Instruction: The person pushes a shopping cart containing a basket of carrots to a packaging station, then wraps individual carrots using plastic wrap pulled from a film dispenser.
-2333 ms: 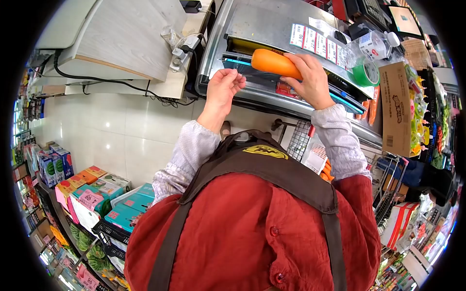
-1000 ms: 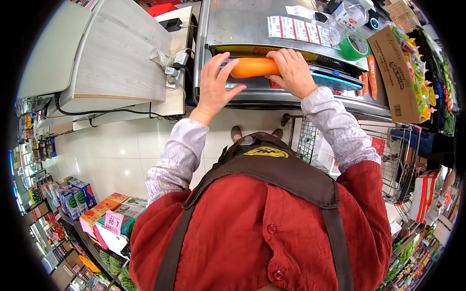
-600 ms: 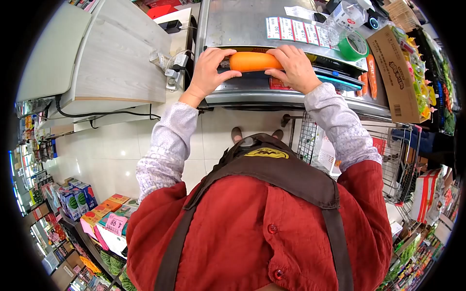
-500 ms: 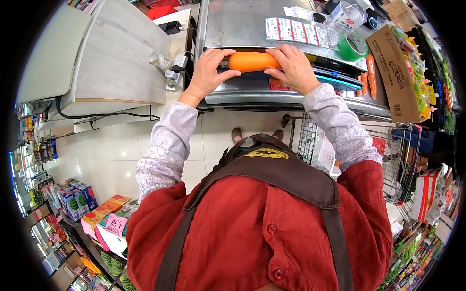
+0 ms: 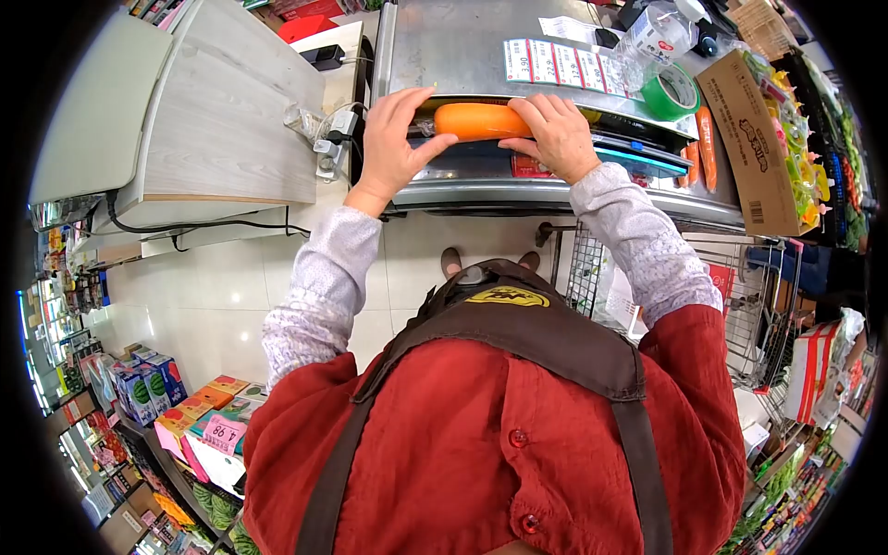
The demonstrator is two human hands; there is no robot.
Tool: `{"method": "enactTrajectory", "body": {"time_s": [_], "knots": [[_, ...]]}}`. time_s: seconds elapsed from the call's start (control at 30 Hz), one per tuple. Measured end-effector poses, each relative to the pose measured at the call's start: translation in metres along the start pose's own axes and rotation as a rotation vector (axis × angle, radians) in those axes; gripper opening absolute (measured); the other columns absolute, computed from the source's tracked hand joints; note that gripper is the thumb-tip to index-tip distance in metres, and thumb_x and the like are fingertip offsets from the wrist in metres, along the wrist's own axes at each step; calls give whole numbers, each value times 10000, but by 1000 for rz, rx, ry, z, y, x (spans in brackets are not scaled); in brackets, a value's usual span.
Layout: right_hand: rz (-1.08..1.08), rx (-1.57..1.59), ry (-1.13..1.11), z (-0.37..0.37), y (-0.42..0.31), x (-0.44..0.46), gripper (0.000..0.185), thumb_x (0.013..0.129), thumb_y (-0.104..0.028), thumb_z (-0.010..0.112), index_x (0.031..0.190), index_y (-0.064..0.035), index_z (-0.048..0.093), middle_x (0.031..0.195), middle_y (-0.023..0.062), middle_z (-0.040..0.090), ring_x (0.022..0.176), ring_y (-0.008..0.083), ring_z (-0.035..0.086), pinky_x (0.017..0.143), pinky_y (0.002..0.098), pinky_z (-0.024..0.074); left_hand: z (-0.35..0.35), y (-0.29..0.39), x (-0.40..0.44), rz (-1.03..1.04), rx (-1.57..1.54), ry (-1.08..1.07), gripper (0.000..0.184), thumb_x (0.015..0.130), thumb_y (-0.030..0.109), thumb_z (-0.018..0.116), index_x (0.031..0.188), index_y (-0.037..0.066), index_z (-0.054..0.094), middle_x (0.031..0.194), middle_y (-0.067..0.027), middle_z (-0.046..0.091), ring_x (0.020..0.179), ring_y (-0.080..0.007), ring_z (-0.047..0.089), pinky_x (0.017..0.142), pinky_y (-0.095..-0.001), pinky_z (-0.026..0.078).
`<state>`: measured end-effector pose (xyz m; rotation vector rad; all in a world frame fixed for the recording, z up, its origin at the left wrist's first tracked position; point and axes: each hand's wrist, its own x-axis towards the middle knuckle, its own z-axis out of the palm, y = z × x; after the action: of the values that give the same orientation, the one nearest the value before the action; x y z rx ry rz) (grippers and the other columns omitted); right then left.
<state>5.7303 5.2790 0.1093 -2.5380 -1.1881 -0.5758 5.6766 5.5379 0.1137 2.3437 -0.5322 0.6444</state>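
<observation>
A thick, smooth orange carrot point(image 5: 479, 121) lies level over the dark slot along the front of the metal counter. My right hand point(image 5: 560, 134) is closed around its right end, fingers on the far side and thumb on the near side. My left hand point(image 5: 393, 139) is at the other end, with thumb and fingers spread apart. Its thumb tip is close to the carrot's lower left edge; whether it touches is unclear. Something shiny and see-through, like plastic film point(image 5: 425, 126), shows between that hand and the carrot.
Price labels point(image 5: 560, 65), a clear bottle point(image 5: 661, 35) and a roll of green tape point(image 5: 671, 92) lie on the counter point(image 5: 444, 46). More carrots point(image 5: 708, 148) lie beside a cardboard box point(image 5: 754, 148) at right. A wire cart point(image 5: 740, 268) stands below; a pale cabinet point(image 5: 222, 102) is at left.
My left hand has shifted slightly left and its fingers have spread away from the carrot's end. My right hand stays on the carrot, having moved slightly left and down.
</observation>
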Motion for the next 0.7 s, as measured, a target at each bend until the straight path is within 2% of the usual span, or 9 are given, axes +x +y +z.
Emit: {"method": "enactTrajectory", "body": {"time_s": [0.07, 0.1, 0.17, 0.23, 0.33, 0.47, 0.53, 0.7], "knots": [[-19, 13, 30, 2, 2, 0, 552, 720, -441, 718, 1118, -95, 558, 943, 50, 584, 858, 237, 567, 737, 354, 438, -4, 15, 0, 113, 186, 143, 647, 678, 414, 776, 1187, 69, 575, 1169, -98, 563, 1052, -295, 529, 908, -383, 417], [-19, 13, 30, 2, 2, 0, 552, 720, -441, 718, 1118, -95, 558, 943, 50, 584, 858, 237, 567, 737, 354, 438, -1, 20, 1, 112, 185, 144, 647, 678, 414, 776, 1187, 69, 575, 1169, -98, 563, 1052, -295, 529, 908, -383, 417], [-21, -2, 34, 1, 1, 1, 539, 723, -449, 710, 1106, -96, 570, 933, 46, 581, 861, 238, 565, 739, 351, 439, 8, 30, 2, 175, 335, -15, 747, 617, 429, 792, 1235, 94, 540, 1238, -80, 513, 1111, -287, 494, 944, -388, 384], [-20, -11, 30, 1, 2, 1, 535, 724, -452, 707, 1098, -95, 574, 933, 47, 579, 864, 240, 564, 749, 356, 440, 20, 33, 5, 180, 343, -53, 803, 577, 405, 805, 1258, 97, 511, 1239, -79, 496, 1133, -276, 473, 958, -390, 363], [-21, -21, 70, 3, 3, 3, 526, 727, -457, 700, 1087, -92, 578, 930, 48, 575, 870, 241, 562, 766, 363, 445, 36, 26, 12, 139, 369, -52, 730, 567, 321, 823, 1194, 87, 531, 1151, -75, 530, 1054, -270, 508, 890, -392, 397], [-30, -13, 74, 7, 9, 7, 502, 742, -463, 686, 1062, -89, 589, 918, 52, 565, 868, 243, 564, 751, 368, 465, 42, 8, 24, 167, 351, -61, 660, 576, 323, 820, 1128, 82, 550, 1058, -63, 549, 983, -262, 527, 853, -385, 414], [-21, 14, 54, 6, 13, 11, 482, 757, -459, 679, 1053, -89, 595, 916, 58, 564, 857, 253, 570, 734, 367, 471, 36, 3, 35, 223, 285, -153, 588, 612, 348, 806, 1073, 76, 560, 976, -71, 554, 923, -275, 536, 819, -382, 432], [58, 138, -40, -17, 21, 29, 438, 807, -464, 643, 1017, -80, 623, 903, 93, 579, 819, 293, 592, 705, 382, 484, 9, 8, 71, 230, 207, -302, 519, 702, 416, 759, 1032, 60, 574, 962, -119, 571, 904, -319, 551, 791, -392, 453]]}}
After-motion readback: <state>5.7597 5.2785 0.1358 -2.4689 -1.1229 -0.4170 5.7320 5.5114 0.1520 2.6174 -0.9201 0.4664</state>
